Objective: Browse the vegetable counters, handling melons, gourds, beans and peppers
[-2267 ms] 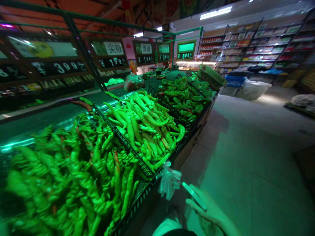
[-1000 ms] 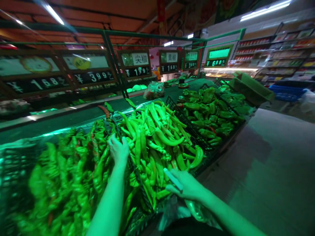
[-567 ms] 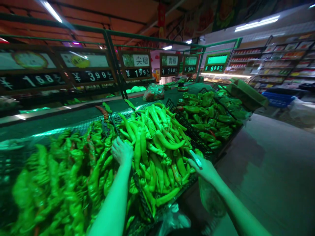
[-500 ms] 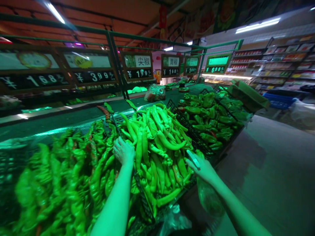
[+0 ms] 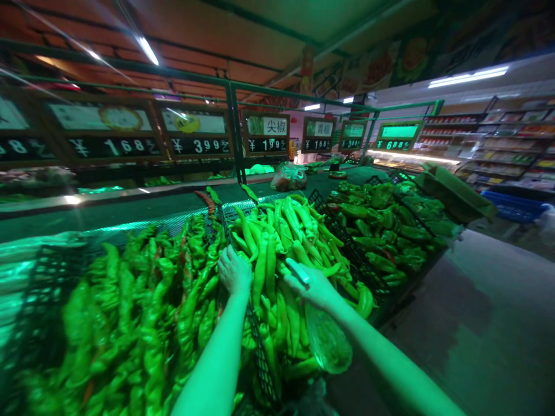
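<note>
My left hand (image 5: 235, 270) rests with curled fingers on the black divider between two pepper bins, closed around something among the long green peppers (image 5: 277, 242). My right hand (image 5: 310, 284) lies over the same middle pile, gripping a flat phone (image 5: 297, 271) and a thin clear plastic bag (image 5: 329, 344) that hangs below the wrist. Wrinkled darker green peppers (image 5: 130, 312) fill the bin on the left.
A bin of stubby dark green peppers (image 5: 381, 225) stands to the right, with a cardboard box (image 5: 455, 193) beyond it. Price signs (image 5: 195, 136) hang on a green frame behind. A bagged item (image 5: 288, 176) sits at the back. Open floor (image 5: 477, 306) lies right.
My right hand, with phone and bag, has moved left from the bin's front corner onto the middle of the pepper pile. My left hand stays on the divider. The view shifted slightly.
</note>
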